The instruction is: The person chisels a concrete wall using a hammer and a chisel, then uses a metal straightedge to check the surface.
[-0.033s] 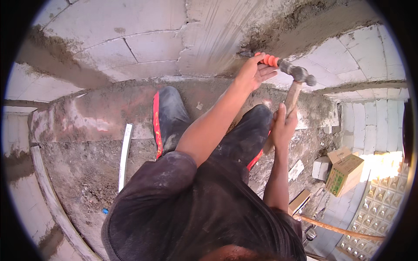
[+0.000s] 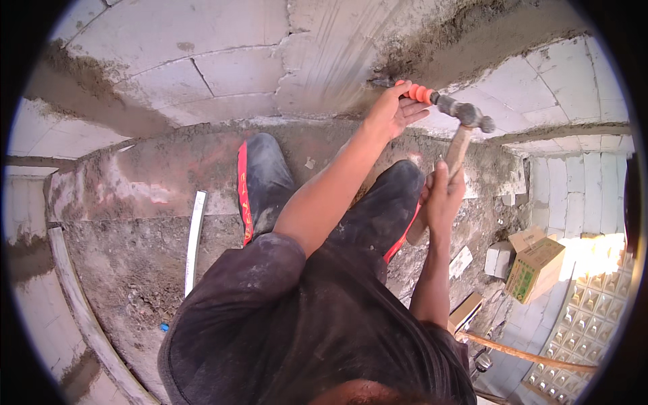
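Observation:
My left hand [image 2: 391,116] reaches out to the wall and steadies a chisel by its ribbed orange grip [image 2: 422,94]. Its thumb lies over the grip, while the other fingers extend below it. The chisel's dark tip [image 2: 383,82] points left at the rough, chipped grey mortar [image 2: 422,47]. In my right hand [image 2: 442,196] is a hammer, held by its wooden handle [image 2: 460,150]. The rounded metal hammer head [image 2: 467,115] is right at the struck end of the chisel; whether they touch I cannot tell.
Pale block walls [image 2: 236,71] stand ahead and on both sides. A white strip [image 2: 195,236] lies on the rubble-strewn ground left of my legs. To the right are an open cardboard box [image 2: 536,270], a wooden stick [image 2: 526,352] and patterned glass-like blocks [image 2: 584,320].
The hammer and my right hand have shifted slightly to the right. My left hand and the chisel are practically where they were.

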{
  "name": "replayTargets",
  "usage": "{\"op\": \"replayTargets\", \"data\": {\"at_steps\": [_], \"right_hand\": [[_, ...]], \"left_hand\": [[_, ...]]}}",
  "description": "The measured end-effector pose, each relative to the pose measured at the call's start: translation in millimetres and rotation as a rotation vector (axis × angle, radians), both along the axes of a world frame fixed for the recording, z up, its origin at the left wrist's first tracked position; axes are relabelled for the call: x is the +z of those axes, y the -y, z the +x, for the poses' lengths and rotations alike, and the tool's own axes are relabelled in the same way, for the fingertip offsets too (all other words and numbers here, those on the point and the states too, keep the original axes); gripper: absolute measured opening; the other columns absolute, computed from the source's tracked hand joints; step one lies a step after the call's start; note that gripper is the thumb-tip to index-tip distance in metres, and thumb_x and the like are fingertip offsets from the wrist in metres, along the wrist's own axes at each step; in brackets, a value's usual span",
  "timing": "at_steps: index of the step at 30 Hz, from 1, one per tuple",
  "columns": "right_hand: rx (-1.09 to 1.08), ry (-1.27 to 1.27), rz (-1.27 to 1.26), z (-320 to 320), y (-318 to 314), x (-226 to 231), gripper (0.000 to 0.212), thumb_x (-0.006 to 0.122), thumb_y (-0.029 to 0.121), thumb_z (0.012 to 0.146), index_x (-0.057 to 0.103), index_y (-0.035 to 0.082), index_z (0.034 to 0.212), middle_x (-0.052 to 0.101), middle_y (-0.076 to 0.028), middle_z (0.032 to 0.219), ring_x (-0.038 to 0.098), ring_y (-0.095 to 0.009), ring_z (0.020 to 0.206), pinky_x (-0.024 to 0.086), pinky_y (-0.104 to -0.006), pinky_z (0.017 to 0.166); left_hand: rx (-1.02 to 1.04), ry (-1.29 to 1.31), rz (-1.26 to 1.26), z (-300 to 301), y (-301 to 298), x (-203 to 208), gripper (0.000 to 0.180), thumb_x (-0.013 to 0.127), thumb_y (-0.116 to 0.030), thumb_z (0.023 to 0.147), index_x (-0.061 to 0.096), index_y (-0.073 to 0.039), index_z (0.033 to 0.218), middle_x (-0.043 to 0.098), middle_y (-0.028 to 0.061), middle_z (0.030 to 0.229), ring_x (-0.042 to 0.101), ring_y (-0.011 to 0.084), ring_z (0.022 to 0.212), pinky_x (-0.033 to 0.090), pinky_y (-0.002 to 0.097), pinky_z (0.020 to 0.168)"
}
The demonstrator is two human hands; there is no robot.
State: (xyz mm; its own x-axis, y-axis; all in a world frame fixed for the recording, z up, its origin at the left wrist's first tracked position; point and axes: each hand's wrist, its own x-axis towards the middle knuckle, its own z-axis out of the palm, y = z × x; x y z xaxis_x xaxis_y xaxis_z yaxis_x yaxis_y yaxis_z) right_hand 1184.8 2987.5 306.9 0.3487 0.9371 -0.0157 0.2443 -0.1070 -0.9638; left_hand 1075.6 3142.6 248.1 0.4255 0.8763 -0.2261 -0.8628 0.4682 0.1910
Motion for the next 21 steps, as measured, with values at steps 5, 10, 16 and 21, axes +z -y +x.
{"op": "replayTargets", "data": {"at_steps": [5, 10, 16, 21], "right_hand": [[-0.046, -0.009, 0.613, -10.1, 10.3, 36.3, 0.021, 0.047, 0.021, 0.098, 0.047, 0.004, 0.086, 0.047, -0.001, 0.058, 0.045, -0.008, 0.044, 0.037, -0.0237, 0.035], [-0.032, 0.482, 0.364, 19.9, -13.2, -19.4, 0.019, 0.049, 0.022, 0.097, 0.047, 0.006, 0.088, 0.046, 0.001, 0.059, 0.044, -0.007, 0.045, 0.035, -0.0218, 0.036], [-0.149, -0.073, 0.492, 5.8, -3.9, 39.7, 0.018, 0.050, 0.021, 0.097, 0.049, 0.003, 0.095, 0.048, 0.000, 0.061, 0.045, -0.007, 0.048, 0.036, -0.0223, 0.039], [0.025, 0.272, -0.066, 5.6, -27.7, 17.7, 0.024, 0.051, 0.020, 0.096, 0.052, -0.003, 0.102, 0.053, -0.003, 0.066, 0.047, -0.009, 0.051, 0.037, -0.0273, 0.046]], "left_hand": [[0.022, 0.041, -0.005, -0.6, -2.3, -1.7, 0.027, 0.054, -0.023, 0.095, 0.048, 0.000, 0.108, 0.058, 0.0207, 0.113, 0.060, 0.0347, 0.106, 0.046, 0.0521, 0.100], [0.024, 0.067, -0.016, 7.4, -8.1, 5.4, 0.025, 0.054, -0.023, 0.095, 0.048, -0.001, 0.107, 0.058, 0.0205, 0.114, 0.061, 0.0343, 0.105, 0.046, 0.0518, 0.100], [0.035, 0.059, -0.015, 13.2, -13.2, 1.3, 0.024, 0.052, -0.023, 0.096, 0.049, -0.001, 0.106, 0.057, 0.0211, 0.116, 0.059, 0.0341, 0.108, 0.046, 0.0508, 0.100], [0.043, 0.052, -0.032, 11.1, -15.8, 6.6, 0.021, 0.051, -0.020, 0.095, 0.049, -0.002, 0.106, 0.058, 0.0204, 0.115, 0.060, 0.0343, 0.108, 0.046, 0.0508, 0.099]]}}
